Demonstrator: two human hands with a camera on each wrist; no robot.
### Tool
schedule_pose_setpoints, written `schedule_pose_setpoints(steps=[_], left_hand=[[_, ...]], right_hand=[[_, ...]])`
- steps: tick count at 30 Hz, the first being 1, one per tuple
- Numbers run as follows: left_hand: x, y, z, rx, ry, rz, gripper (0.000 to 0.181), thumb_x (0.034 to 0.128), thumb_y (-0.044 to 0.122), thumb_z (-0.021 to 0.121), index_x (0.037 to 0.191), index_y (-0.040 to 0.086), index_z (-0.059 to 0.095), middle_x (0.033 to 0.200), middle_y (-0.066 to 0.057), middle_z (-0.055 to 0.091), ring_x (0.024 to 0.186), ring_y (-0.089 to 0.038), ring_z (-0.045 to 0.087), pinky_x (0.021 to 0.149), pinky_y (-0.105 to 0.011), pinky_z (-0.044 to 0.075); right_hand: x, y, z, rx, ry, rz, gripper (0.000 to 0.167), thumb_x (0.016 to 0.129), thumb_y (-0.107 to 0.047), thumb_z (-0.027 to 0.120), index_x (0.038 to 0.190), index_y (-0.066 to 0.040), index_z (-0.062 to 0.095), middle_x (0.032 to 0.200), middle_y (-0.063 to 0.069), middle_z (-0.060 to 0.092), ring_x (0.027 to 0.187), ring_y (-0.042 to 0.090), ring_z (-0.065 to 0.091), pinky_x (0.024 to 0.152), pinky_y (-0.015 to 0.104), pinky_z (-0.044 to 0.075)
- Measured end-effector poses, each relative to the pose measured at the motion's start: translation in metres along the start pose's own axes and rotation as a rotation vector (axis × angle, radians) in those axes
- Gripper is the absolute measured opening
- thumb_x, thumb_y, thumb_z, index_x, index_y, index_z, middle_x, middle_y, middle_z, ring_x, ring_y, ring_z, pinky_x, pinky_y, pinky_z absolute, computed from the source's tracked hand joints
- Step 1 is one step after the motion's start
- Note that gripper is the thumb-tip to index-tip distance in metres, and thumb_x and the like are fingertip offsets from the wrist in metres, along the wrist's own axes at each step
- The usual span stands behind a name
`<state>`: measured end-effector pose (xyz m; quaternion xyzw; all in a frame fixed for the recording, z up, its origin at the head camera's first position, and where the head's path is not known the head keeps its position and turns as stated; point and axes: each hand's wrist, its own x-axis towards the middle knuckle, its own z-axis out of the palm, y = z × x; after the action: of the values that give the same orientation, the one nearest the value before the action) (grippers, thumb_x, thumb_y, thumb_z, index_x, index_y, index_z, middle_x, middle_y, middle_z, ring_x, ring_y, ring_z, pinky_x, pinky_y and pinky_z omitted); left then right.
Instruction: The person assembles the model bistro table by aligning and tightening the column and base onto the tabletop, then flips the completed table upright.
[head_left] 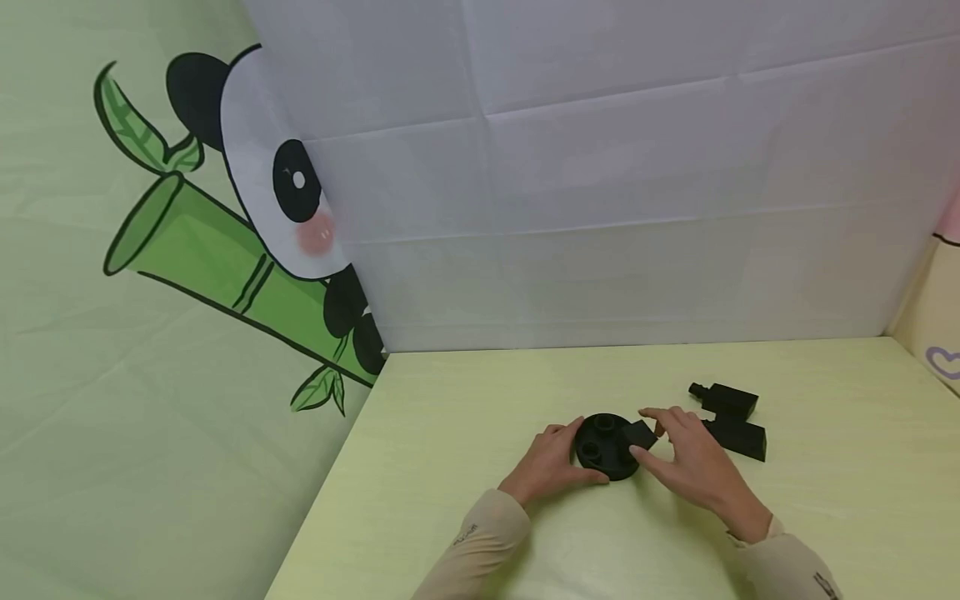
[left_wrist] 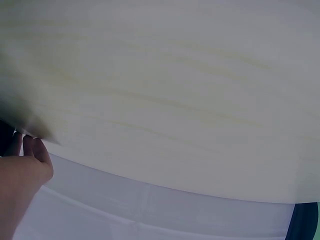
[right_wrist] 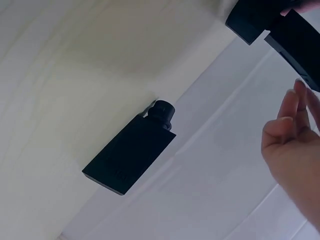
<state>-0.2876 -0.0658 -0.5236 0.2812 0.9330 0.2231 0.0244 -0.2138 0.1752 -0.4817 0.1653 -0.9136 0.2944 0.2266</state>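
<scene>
The left hand (head_left: 551,467) grips the black disc (head_left: 618,454) at its left side, with the thumb along the near edge and the fingers at the far left edge. The disc lies on the pale yellow table (head_left: 420,492), and two round sockets (head_left: 604,423) can be seen on its top, one farther and one nearer to the person. At the right part of the disc there is a black block (head_left: 639,433), which the right hand (head_left: 693,467) pinches between its thumb and its fingers, the thumb on the near side. Whether this block is seated in the disc or only rests over it, I cannot tell. To the right of the disc, beyond the right hand, two more black blocks lie on the table, one behind the other. The far block (head_left: 731,402) has a narrow neck (head_left: 699,390), which points to the left; the near block (head_left: 741,438) is partly covered by the right hand at its left end. The right wrist view shows one lying block with its round neck, well apart from the fingers. In the left wrist view only bent fingers appear at the left edge, beside something dark. Both arms wear beige sleeves (head_left: 483,533). Behind the table stands a white cloth (head_left: 600,183), and at the left a green cloth (head_left: 90,417) carries a drawn panda (head_left: 255,175).
</scene>
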Motion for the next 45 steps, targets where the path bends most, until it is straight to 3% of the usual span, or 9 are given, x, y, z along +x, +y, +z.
schedule_pose_setpoints(steps=[6, 23, 37, 41, 45], left_hand=[[0.0006, -0.0009, 0.0, 0.01, 0.003, 0.002, 0.098, 0.0813, 0.06, 0.083, 0.158, 0.012, 0.044, 0.143, -0.006, 0.06, 0.131, -0.026, 0.052, 0.106, -0.041, 0.045], [0.0002, -0.0001, -0.0009, -0.004, 0.01, -0.002, 0.097, 0.0806, 0.06, 0.084, 0.157, 0.014, 0.045, 0.141, -0.005, 0.062, 0.131, -0.026, 0.052, 0.105, -0.041, 0.046], [-0.001, 0.0008, -0.0017, 0.001, -0.001, -0.016, 0.099, 0.0809, 0.061, 0.083, 0.158, 0.012, 0.044, 0.143, -0.007, 0.06, 0.132, -0.026, 0.052, 0.106, -0.041, 0.045], [-0.0014, 0.001, -0.001, -0.004, -0.002, -0.019, 0.1, 0.0811, 0.061, 0.083, 0.158, 0.012, 0.043, 0.145, -0.006, 0.059, 0.133, -0.026, 0.051, 0.107, -0.041, 0.044], [-0.0013, 0.0011, -0.0003, -0.01, 0.007, -0.009, 0.099, 0.0806, 0.061, 0.083, 0.158, 0.013, 0.044, 0.144, -0.004, 0.06, 0.133, -0.025, 0.051, 0.106, -0.041, 0.044]], right_hand=[[0.001, -0.0012, -0.001, 0.016, -0.031, -0.013, 0.043, 0.091, -0.033, 0.082, 0.121, -0.006, 0.068, 0.091, -0.004, 0.051, 0.078, 0.011, 0.044, 0.064, 0.031, 0.042], [0.0019, -0.0025, 0.0015, -0.022, 0.036, -0.07, 0.034, 0.087, -0.025, 0.084, 0.113, -0.006, 0.072, 0.09, -0.002, 0.055, 0.079, 0.013, 0.048, 0.065, 0.034, 0.043], [0.0015, -0.0014, 0.0076, -0.04, 0.08, -0.099, 0.03, 0.084, -0.029, 0.086, 0.102, -0.009, 0.073, 0.084, -0.005, 0.052, 0.073, 0.009, 0.044, 0.065, 0.034, 0.041], [0.0022, -0.0025, 0.0068, -0.025, 0.048, -0.08, 0.039, 0.087, -0.033, 0.084, 0.113, -0.006, 0.072, 0.088, -0.004, 0.053, 0.075, 0.009, 0.045, 0.067, 0.035, 0.042], [0.0037, -0.0015, 0.0044, 0.07, -0.061, -0.065, 0.048, 0.093, -0.027, 0.079, 0.135, -0.006, 0.066, 0.106, 0.004, 0.059, 0.092, 0.018, 0.051, 0.073, 0.04, 0.047]])
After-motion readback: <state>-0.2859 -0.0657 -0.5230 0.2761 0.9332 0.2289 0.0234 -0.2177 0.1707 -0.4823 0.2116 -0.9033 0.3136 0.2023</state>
